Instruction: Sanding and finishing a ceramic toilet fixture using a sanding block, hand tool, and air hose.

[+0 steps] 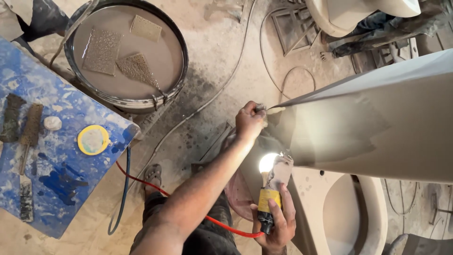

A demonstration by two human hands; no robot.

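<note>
My left hand pinches a small pale sanding pad against the pointed edge of the large grey unfired ceramic casting. My right hand is clenched around a yellow-handled lit work lamp just beneath that edge, its red cable trailing across the dusty floor.

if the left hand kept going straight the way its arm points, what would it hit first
Most likely the pale clay piece: the left hand points up and to the right, and its fingertips already sit at that piece's thin edge, pressing something small against it. Depth is hard to judge from above.
</note>
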